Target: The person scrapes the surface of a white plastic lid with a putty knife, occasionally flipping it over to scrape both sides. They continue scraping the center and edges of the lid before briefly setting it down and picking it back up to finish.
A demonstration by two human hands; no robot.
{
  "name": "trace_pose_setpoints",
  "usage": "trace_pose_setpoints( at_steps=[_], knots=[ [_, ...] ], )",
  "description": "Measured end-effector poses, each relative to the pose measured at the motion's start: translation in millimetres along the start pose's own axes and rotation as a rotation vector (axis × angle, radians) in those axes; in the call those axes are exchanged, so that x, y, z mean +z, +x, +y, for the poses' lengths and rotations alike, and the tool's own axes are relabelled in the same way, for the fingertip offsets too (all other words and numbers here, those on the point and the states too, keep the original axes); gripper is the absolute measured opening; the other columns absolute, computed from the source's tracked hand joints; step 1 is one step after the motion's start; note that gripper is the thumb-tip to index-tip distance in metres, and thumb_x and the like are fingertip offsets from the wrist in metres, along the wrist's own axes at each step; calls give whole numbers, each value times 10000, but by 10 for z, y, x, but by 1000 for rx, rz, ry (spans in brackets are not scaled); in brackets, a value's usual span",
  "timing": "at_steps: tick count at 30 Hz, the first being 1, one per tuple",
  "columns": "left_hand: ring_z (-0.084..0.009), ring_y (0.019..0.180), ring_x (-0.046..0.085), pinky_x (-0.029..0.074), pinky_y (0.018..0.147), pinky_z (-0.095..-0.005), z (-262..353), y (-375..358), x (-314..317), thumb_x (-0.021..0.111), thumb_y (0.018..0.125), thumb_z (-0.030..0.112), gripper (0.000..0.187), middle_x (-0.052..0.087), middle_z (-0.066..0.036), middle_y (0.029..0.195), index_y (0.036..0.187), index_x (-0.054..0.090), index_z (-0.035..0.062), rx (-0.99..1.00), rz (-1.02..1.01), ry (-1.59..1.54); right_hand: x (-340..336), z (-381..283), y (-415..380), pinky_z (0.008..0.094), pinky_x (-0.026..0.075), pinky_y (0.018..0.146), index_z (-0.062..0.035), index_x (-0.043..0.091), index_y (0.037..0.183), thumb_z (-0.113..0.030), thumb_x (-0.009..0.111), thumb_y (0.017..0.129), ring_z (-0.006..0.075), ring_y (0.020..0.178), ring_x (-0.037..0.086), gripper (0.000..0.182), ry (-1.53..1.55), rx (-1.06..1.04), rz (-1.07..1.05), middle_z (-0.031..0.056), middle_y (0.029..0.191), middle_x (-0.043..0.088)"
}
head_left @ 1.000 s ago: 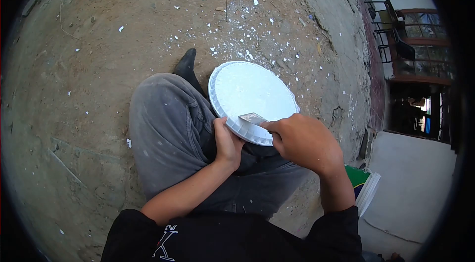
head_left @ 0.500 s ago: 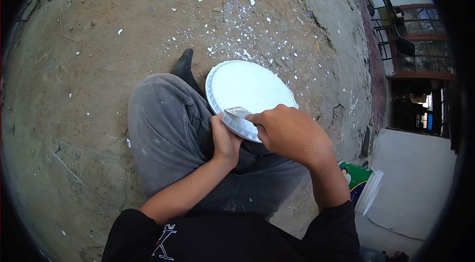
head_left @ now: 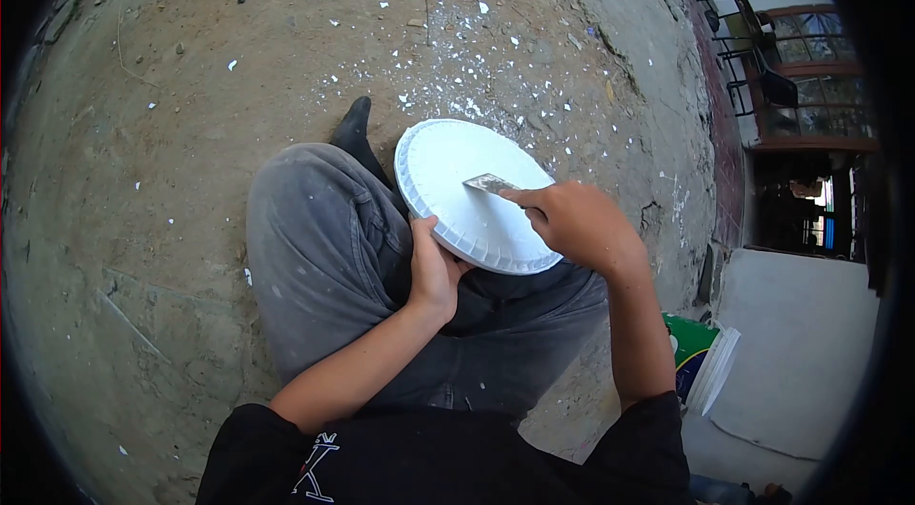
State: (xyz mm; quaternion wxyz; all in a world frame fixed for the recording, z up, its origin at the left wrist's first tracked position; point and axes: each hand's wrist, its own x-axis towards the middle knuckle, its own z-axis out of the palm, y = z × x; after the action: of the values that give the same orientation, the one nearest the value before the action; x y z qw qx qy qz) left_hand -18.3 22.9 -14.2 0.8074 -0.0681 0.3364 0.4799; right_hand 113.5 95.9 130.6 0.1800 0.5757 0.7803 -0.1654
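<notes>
The round white lid (head_left: pixel 474 214) was tilted above the person's lap, near the centre of the view; all clock directions here are taken from it. At seven o'clock, the fingers of the left hand (head_left: pixel 437 269) were clamped on its rim, with the thumb on the upper face. At between three and four o'clock, the fingers of the right hand (head_left: pixel 589 231) were closed around a scraper (head_left: pixel 488 183), whose metal blade lay over the lid's face; whether it touched, I cannot tell. This right hand stood before a part of the lid's edge.

The grey trousers (head_left: pixel 310 243) were at nine o'clock, and a dark foot (head_left: pixel 353 126) at ten. Many white flakes (head_left: pixel 467 78) were scattered on the bare ground (head_left: pixel 200 152) toward twelve. A green and dark blue bucket (head_left: pixel 693 353) with white rim lay at four, dark chairs (head_left: pixel 777 88) at two.

The black shirt (head_left: pixel 429 462) carried white outlined lettering, turned sideways, which I could not read with certainty.
</notes>
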Motion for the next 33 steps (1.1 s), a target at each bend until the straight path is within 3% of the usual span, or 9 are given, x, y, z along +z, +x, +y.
trace_pose_setpoints(
  at_steps=[8, 11, 14, 24, 33],
  knots=[
    [-224, 1123, 602, 500, 892, -394, -7, 7, -26, 348, 952, 484, 621, 567, -129, 1285, 1372, 419, 31, -8, 39, 29, 240, 55, 152, 451, 557, 711, -194, 701, 1207, -91, 546, 857, 340, 755, 698, 396, -96, -3, -26, 178, 827, 706],
    [-224, 1124, 593, 516, 869, -380, 3, 0, -5, 397, 952, 425, 580, 538, -125, 1297, 1411, 366, 71, -22, 43, -12, 160, -22, 58, 457, 557, 730, -163, 704, 1198, -86, 537, 862, 345, 772, 701, 383, -72, 47, -94, 186, 832, 705],
    [-256, 1175, 556, 506, 921, -419, 42, -46, 46, 484, 919, 243, 573, 471, -112, 1304, 1452, 284, 176, 36, 56, 84, 238, -38, 85, 463, 529, 752, -142, 696, 1204, -94, 520, 873, 398, 764, 667, 377, 28, 47, -38, 237, 871, 677],
    [-256, 1172, 559, 518, 925, -430, 29, -55, 43, 480, 911, 226, 578, 472, -123, 1296, 1448, 275, 157, 39, 55, 83, 235, 10, 137, 456, 524, 761, -134, 689, 1214, -117, 529, 889, 411, 783, 663, 363, 86, 29, -51, 252, 892, 670],
    [-246, 1173, 554, 516, 918, -430, 35, -54, 39, 477, 911, 242, 539, 484, -117, 1290, 1415, 306, 161, 36, 67, 88, 392, -56, 144, 464, 555, 762, -107, 691, 1198, -94, 527, 876, 372, 796, 695, 361, 36, 18, -14, 217, 871, 701]
  ],
)
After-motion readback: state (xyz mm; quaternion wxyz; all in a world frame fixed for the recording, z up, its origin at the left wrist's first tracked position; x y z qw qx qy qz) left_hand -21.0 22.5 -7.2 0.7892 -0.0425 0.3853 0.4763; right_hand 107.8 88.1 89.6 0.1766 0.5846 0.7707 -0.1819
